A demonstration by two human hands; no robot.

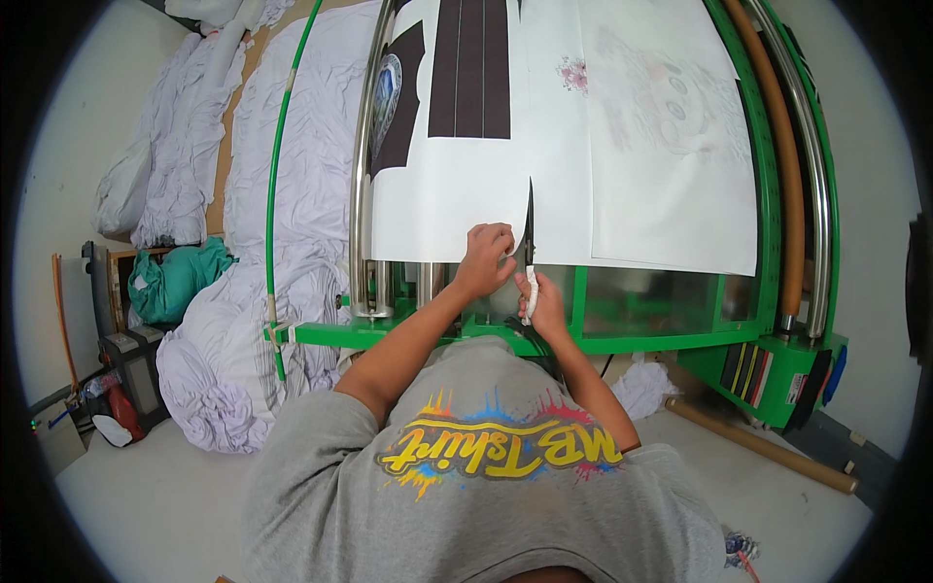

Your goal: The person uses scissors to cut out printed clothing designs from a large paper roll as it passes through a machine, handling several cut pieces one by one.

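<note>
My right hand [546, 308] is closed round the handle of a pair of scissors [530, 219]. The handle is wrapped in white, and the long dark blades point away from me over a white printed sheet [447, 219]. Just left of the blades, my left hand [486, 258] has its fingers curled on the sheet's near edge, pinching it. The paper lifts and curls beside the blades. Dark brown printed panels [469, 68] lie farther up this sheet. To the right is another white sheet [671, 165] with a faint cartoon figure on it.
The sheets lie on a green-framed machine [632, 342] with metal rollers [362, 185] at left and a brown tube [777, 117] at right. White fabric [219, 360] is heaped on the left, near a green bundle [180, 280]. A cardboard tube [763, 445] rests on the floor.
</note>
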